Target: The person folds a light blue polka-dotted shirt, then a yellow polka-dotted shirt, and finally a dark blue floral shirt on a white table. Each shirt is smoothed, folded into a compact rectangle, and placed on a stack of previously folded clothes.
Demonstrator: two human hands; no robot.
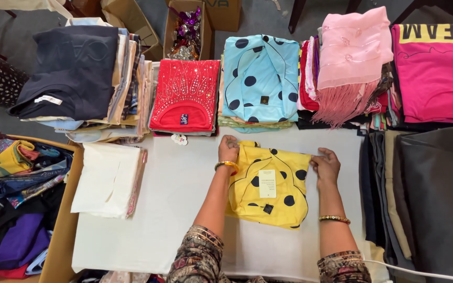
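Both hands are pinching the far corners of the folded yellow dotted shirt [268, 186], left hand [228, 149] and right hand [325, 165], lying between them on the worktop [174, 194]; keeping edges aligned looks wise.

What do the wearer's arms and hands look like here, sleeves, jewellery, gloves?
Both hands bare, no gloves. Left hand has a gold bangle at the wrist; right hand has a thinner gold beaded bracelet further up the forearm. Sleeves end near the elbows: dark fabric with a busy brown and cream pattern, banded cuffs.
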